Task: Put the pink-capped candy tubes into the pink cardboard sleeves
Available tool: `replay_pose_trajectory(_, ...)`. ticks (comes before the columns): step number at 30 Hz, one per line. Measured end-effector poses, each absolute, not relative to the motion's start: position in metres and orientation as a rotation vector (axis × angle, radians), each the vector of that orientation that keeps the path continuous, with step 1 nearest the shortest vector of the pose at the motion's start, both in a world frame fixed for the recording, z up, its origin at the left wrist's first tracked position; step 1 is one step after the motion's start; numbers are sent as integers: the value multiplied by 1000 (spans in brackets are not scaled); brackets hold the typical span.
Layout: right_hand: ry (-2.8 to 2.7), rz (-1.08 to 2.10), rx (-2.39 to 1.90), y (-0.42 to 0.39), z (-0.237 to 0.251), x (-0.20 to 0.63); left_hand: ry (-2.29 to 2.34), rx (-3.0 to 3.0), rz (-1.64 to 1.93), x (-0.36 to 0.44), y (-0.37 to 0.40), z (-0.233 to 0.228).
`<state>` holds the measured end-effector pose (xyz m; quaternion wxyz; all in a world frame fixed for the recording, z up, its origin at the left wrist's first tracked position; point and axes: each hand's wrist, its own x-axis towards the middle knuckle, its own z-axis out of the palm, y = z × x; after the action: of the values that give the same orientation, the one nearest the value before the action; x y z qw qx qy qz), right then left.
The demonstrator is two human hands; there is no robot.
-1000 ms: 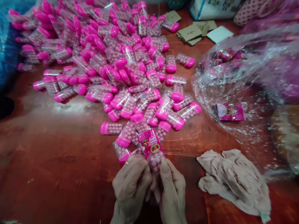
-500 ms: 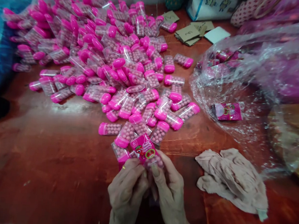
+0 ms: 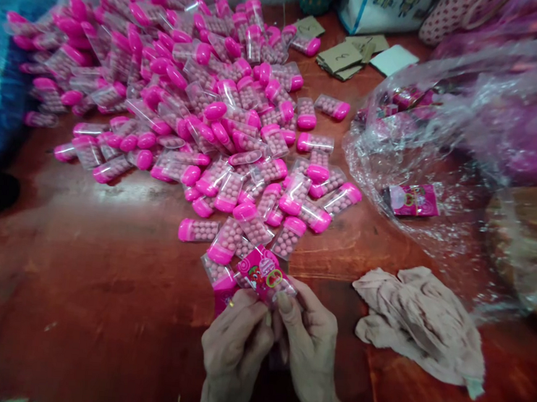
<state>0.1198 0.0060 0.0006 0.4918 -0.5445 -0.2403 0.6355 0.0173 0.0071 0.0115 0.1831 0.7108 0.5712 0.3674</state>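
Between my hands is a clear candy container [image 3: 264, 274] of small pale pink balls, with a bright pink printed wrapper around its upper part. My right hand [image 3: 309, 331] grips its right side, thumb pressed on the front. My left hand [image 3: 237, 341], with a ring on one finger, is closed against the lower left of the container; its fingertips are partly hidden. Just beyond the left knuckles a second pink printed piece [image 3: 222, 299] shows, and I cannot tell if it is held. Right in front lie loose pink-capped containers [image 3: 226, 238] of the same balls.
A large heap of pink-capped containers [image 3: 165, 94] spreads over the reddish wooden surface [image 3: 103, 287]. At right are a crumpled cloth [image 3: 421, 327], a clear plastic bag [image 3: 460, 241] and a printed pink wrapper [image 3: 412, 200]. Cardboard pieces [image 3: 340, 58] lie at the back; blue plastic [image 3: 1, 81] at left.
Both hands and the wrapped container have shifted slightly right and toward me, and the container is tilted a little more. The whole view has also moved slightly. The grips look the same.
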Motion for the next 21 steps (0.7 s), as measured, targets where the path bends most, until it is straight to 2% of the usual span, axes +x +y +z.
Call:
replay_pose_trajectory(14,-532,1528,-1304,-3,7,119,1485,1875,1068,23,2,21)
replay_pose_trajectory(21,-360,1640,-1059,-10,9,121,1342,1719,1134,21,-11,27)
